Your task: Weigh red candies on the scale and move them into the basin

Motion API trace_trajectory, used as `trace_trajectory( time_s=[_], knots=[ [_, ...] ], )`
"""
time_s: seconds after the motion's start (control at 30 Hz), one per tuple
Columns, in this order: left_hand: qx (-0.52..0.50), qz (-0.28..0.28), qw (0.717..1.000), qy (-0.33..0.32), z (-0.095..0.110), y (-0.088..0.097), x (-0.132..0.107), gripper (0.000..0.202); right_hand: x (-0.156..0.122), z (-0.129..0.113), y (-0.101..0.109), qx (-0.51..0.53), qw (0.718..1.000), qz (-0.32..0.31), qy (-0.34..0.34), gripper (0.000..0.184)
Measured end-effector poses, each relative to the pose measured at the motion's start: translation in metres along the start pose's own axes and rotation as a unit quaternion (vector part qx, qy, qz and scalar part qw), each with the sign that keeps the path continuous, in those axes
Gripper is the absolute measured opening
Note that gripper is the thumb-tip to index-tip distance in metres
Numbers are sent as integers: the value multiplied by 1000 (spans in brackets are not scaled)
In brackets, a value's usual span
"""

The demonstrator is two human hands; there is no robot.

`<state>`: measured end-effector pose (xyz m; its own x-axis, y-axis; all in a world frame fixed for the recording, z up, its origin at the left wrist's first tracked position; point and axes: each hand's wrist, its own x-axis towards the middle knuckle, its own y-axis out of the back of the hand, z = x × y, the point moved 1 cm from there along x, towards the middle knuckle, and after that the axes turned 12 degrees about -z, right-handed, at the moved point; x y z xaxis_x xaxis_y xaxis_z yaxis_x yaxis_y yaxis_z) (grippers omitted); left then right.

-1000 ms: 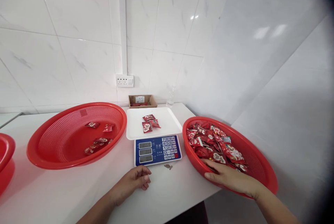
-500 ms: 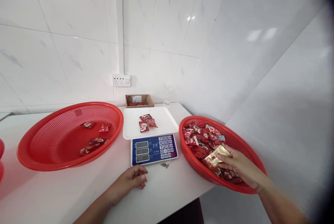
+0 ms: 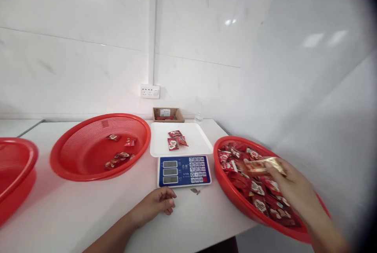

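My right hand [image 3: 296,190] hovers over the red basket [image 3: 232,194] on the right and pinches a gold-backed candy packet [image 3: 263,165] lifted above the heap of red packets [image 3: 259,194]. My left hand [image 3: 154,206] rests on the white table with loosely curled fingers, holding nothing, just in front of the blue scale [image 3: 184,170]. The scale's white tray [image 3: 194,147] carries three red packets [image 3: 176,140].
A large red basket [image 3: 70,166] left of the scale holds several red packets [image 3: 119,154]. Another red basket [image 3: 14,166] sits at the far left edge. A small cardboard box [image 3: 168,114] and a clear bottle [image 3: 199,115] stand by the wall. A tiny scrap [image 3: 195,191] lies before the scale.
My right hand has risen out of the right basket with a gold-backed packet pinched in it. The camera view has swung left, showing the far-left basket. My left hand has stayed put.
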<state>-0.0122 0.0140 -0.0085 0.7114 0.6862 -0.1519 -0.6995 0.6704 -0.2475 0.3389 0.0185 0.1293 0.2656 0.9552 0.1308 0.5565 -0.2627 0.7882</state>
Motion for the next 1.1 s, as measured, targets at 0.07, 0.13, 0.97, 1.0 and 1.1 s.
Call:
trace_trajectory(
  time_s=[0.07,0.13,0.97,1.0,1.1],
  knots=[
    [-15,1,1000,-1,-2,-1,1,42,-2,-21,-6,46,998,30,9,42],
    [-28,4,1000,-2,-3,-1,2,45,-1,-41,-21,65,995,31,74,40],
    [-62,17,998,-3,-4,-4,4,55,57,-130,-194,-184,923,-266,208,53],
    [-62,17,998,-4,-4,-4,4,55,57,-130,-191,-182,923,-267,208,53],
    [-61,22,998,-4,-7,-3,3,54,55,-119,-170,-151,931,-241,229,55]
  ],
)
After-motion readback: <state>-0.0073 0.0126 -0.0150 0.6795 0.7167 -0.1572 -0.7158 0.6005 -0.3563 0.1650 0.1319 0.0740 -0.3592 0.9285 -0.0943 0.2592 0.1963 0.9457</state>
